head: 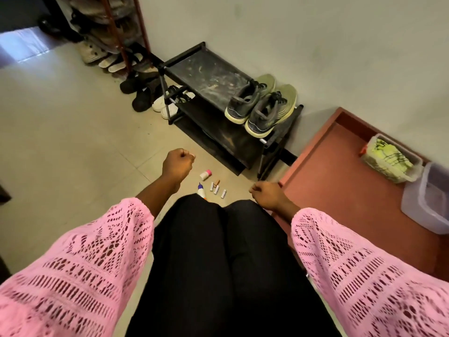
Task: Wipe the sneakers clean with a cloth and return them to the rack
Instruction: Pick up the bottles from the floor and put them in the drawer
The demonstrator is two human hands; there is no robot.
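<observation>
A pair of grey and olive sneakers stands side by side on the right end of the top shelf of a low black shoe rack against the wall. My left hand hovers over the floor in front of the rack, its fingers curled into a fist with nothing in it. My right hand is lower and to the right, beside my knee, also curled and holding nothing. No cloth is visible in either hand.
Small bottles and tubes lie on the floor tiles between my hands. A red tray at the right holds a clear box of rags and a plastic tub. Sandals and shoes crowd the floor by a tall rack at the left.
</observation>
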